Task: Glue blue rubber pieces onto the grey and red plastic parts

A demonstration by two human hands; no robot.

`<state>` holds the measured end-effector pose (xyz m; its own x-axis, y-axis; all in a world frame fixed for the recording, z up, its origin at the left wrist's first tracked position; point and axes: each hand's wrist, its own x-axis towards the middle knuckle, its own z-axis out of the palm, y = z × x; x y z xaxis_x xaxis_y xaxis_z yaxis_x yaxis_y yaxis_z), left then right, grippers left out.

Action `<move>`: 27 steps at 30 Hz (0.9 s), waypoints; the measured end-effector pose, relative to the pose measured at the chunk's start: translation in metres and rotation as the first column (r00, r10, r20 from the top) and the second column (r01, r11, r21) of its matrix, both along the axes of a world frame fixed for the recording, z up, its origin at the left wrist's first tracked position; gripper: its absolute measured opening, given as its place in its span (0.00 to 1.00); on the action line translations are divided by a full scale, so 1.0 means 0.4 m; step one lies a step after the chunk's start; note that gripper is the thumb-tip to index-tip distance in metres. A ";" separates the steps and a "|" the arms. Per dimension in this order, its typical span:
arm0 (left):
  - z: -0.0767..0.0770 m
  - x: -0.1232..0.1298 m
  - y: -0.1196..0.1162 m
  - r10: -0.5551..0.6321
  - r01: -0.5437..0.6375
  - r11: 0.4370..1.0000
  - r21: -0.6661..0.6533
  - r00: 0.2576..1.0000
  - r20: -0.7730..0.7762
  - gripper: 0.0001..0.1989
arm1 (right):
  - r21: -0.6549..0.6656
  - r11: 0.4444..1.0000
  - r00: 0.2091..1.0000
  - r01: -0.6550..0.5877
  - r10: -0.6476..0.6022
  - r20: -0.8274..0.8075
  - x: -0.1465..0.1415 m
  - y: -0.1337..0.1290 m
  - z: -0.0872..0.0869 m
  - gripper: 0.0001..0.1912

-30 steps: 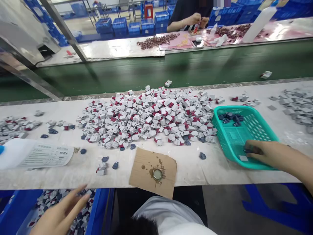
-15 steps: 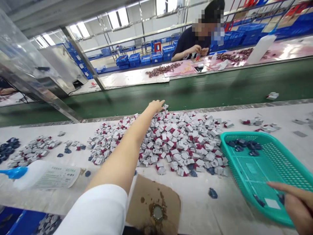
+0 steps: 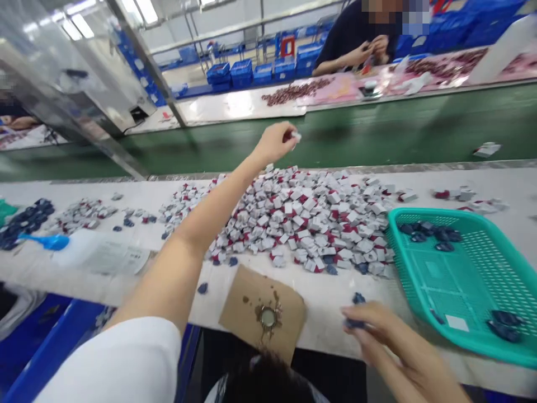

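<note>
My left hand (image 3: 274, 143) is stretched out over the green belt, its fingers pinching a small white plastic piece (image 3: 296, 136). Below that arm spreads a big heap of white and dark red pieces (image 3: 302, 218). Near the front edge, my right hand (image 3: 390, 336) grips a dark blue piece (image 3: 354, 323) between thumb and fingers. Another dark blue piece (image 3: 358, 298) lies just beyond those fingertips. To the right stands a green plastic basket (image 3: 461, 291) with several dark blue pieces in it. Brown cardboard (image 3: 239, 308) carries a small round cap of liquid (image 3: 268, 317).
A white bottle with a blue nozzle (image 3: 100, 252) lies at the left, near smaller piles. Beyond the green belt (image 3: 356, 129), a co-worker (image 3: 348, 45) handles small parts at a pink-covered table. A slanted metal post (image 3: 146, 61) rises at the left.
My left hand has lifted from the heap's far edge with a white piece. My right hand has moved left from the basket and now holds a dark blue piece. The view has shifted.
</note>
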<state>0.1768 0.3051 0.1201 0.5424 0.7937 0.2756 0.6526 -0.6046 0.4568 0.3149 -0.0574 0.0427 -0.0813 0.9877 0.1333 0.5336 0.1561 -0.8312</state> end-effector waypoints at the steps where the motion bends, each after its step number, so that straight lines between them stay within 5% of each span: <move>1: 0.009 -0.046 -0.051 0.010 -0.009 1.000 -0.009 0.993 0.114 0.13 | 0.003 0.996 0.995 -0.089 0.089 0.033 -0.039 0.020 0.001 0.11; 4: 0.016 -0.210 -0.267 0.112 -0.098 0.994 -0.054 0.889 0.443 0.12 | -0.002 0.959 0.941 -0.283 0.278 0.193 -0.143 0.067 -0.027 0.06; 7: -0.023 -0.361 -0.511 0.343 -0.259 0.939 -0.225 0.713 0.612 0.13 | -0.024 0.921 0.868 -0.389 0.375 0.325 -0.199 0.093 -0.070 0.06; 9: -0.073 -0.428 -0.639 0.535 -0.304 0.843 -0.443 0.553 0.639 0.16 | -0.041 0.906 0.832 -0.421 0.404 0.381 -0.213 0.105 -0.089 0.06; 12: -0.157 -0.468 -0.756 0.772 -0.237 0.633 -0.737 0.264 0.578 0.22 | -0.074 0.892 0.780 -0.447 0.429 0.455 -0.219 0.114 -0.094 0.06; 14: -0.199 -0.461 -0.798 0.862 -0.119 0.502 -0.857 0.150 0.484 0.24 | -0.106 0.875 0.747 -0.473 0.462 0.478 -0.220 0.117 -0.086 0.06; 17: -0.224 -0.434 -0.833 0.911 0.052 0.393 -0.918 0.111 0.396 0.24 | -0.156 0.849 0.711 -0.504 0.511 0.483 -0.222 0.120 -0.073 0.08; 24: -0.198 -0.410 -0.835 0.894 0.264 0.365 -0.893 0.168 0.416 0.28 | -0.182 0.863 0.757 -0.471 0.501 0.420 -0.222 0.120 -0.044 0.11; 27: -0.198 -0.406 -0.828 0.889 0.305 0.355 -0.884 0.183 0.420 0.29 | -0.156 0.897 0.850 -0.414 0.442 0.285 -0.234 0.120 -0.006 0.12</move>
